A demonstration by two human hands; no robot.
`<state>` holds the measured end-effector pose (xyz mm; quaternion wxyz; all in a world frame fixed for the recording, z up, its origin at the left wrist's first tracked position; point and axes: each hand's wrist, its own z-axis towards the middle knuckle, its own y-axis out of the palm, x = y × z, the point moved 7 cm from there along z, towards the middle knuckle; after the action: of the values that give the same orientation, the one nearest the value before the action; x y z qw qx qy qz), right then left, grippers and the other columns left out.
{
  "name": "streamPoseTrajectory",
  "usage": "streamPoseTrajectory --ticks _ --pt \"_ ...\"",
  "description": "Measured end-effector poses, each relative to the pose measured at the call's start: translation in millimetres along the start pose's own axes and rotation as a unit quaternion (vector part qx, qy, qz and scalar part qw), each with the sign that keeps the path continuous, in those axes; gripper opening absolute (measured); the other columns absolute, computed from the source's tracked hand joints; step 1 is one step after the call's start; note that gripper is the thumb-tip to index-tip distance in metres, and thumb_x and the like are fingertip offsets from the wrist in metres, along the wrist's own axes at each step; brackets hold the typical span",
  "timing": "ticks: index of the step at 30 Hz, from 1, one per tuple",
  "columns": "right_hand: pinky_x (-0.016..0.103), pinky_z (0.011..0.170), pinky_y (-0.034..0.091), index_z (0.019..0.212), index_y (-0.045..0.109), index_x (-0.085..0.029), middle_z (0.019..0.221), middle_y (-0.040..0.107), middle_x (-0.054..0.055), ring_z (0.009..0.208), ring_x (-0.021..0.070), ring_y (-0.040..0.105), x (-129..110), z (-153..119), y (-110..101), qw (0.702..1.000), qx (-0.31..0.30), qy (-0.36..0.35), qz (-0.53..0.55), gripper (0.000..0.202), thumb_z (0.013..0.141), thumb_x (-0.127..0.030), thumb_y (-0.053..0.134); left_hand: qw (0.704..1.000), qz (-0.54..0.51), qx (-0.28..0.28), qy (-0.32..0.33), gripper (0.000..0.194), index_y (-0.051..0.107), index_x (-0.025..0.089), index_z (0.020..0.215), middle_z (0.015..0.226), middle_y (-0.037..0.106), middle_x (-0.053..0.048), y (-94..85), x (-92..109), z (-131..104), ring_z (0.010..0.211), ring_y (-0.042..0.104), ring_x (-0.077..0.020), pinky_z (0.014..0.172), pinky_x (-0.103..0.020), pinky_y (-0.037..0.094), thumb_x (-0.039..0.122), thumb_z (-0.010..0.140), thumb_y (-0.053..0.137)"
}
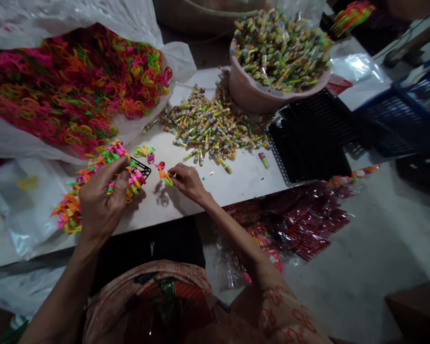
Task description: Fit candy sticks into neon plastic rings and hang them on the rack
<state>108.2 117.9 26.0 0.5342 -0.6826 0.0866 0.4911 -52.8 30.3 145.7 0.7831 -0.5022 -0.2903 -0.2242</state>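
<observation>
My left hand [105, 198] lies over a black rack [140, 168] packed with pink, orange, yellow and green plastic pieces [69, 210]. Its fingers are partly bent, and what they touch under them is hidden. To the right, my right hand [188, 180] pinches a few small orange, green and red plastic pieces [164, 176] just above the white table [218, 187]. Some loose yellow, green and pink pieces [145, 152] rest on the table beyond the rack's end.
A large plastic bag [129, 131] of colourful pieces fills the upper left. Small wrapped tubes [211, 129] are heaped mid-table, below a pink tub [254, 93] full of them. Black racks [308, 138] and a blue basket [408, 112] stand right; packed bags [301, 224] lie below the table edge.
</observation>
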Motion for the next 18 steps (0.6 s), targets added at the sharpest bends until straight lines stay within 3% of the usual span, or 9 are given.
streamPoseTrajectory --ticks 3,5,7,11,14,18 --pt "0.025 0.070 0.037 0.087 0.068 -0.014 0.080 0.062 0.002 0.074 0.0138 0.052 -0.8 22.5 18.0 0.997 -0.004 0.016 0.073 0.013 0.084 -0.016 0.055 0.983 0.122 -0.100 0.089 0.040 0.065 0.023 0.127 0.131 0.068 -0.010 13.6 -17.1 11.1 0.126 0.060 -0.0271 0.110 -0.048 0.043 0.035 0.099 0.040" --pt "0.024 0.068 0.035 0.085 0.065 -0.014 0.077 0.059 -0.001 0.071 0.0128 0.048 -7.5 39.4 30.5 0.992 0.002 0.007 0.129 0.013 0.082 -0.017 0.053 0.962 0.179 -0.179 0.100 0.043 0.063 0.021 0.131 0.144 0.059 -0.012 29.7 -36.1 11.2 0.138 0.050 -0.0294 0.116 -0.053 0.034 0.034 0.100 0.036" --pt "0.023 0.068 0.035 0.085 0.063 -0.014 0.076 0.058 -0.002 0.072 0.0122 0.047 -15.9 55.0 41.9 0.983 0.000 -0.013 0.183 0.011 0.081 -0.018 0.053 0.949 0.208 -0.216 0.095 0.043 0.063 0.021 0.129 0.149 0.054 -0.013 38.9 -50.8 7.9 0.142 0.045 -0.0294 0.117 -0.054 0.030 0.034 0.100 0.033" --pt "0.023 0.067 0.034 0.079 0.061 -0.014 0.073 0.058 -0.003 0.071 0.0115 0.047 -24.8 72.9 55.1 0.978 -0.049 -0.043 0.201 0.008 0.080 -0.018 0.055 0.953 0.209 -0.200 0.091 0.043 0.064 0.020 0.125 0.147 0.056 -0.014 38.9 -58.0 1.8 0.141 0.047 -0.0277 0.117 -0.052 0.030 0.036 0.102 0.032" --pt "0.024 0.067 0.034 0.078 0.063 -0.013 0.075 0.058 -0.002 0.070 0.0116 0.048 -27.9 74.1 57.3 0.984 -0.106 -0.074 0.122 0.011 0.083 -0.017 0.054 0.953 0.209 -0.199 0.094 0.044 0.062 0.019 0.128 0.151 0.052 -0.014 38.5 -56.3 -0.4 0.143 0.045 -0.0271 0.117 -0.052 0.029 0.034 0.102 0.030" --pt "0.025 0.072 0.037 0.091 0.068 -0.013 0.088 0.065 0.003 0.077 0.0135 0.052 -33.6 75.0 62.9 0.985 -0.143 -0.095 -0.022 0.019 0.088 -0.010 0.049 0.942 0.241 -0.209 0.103 0.052 0.044 0.018 0.149 0.160 0.039 -0.015 42.8 -54.6 -1.9 0.149 0.034 -0.0303 0.118 -0.056 0.026 0.034 0.101 0.030"
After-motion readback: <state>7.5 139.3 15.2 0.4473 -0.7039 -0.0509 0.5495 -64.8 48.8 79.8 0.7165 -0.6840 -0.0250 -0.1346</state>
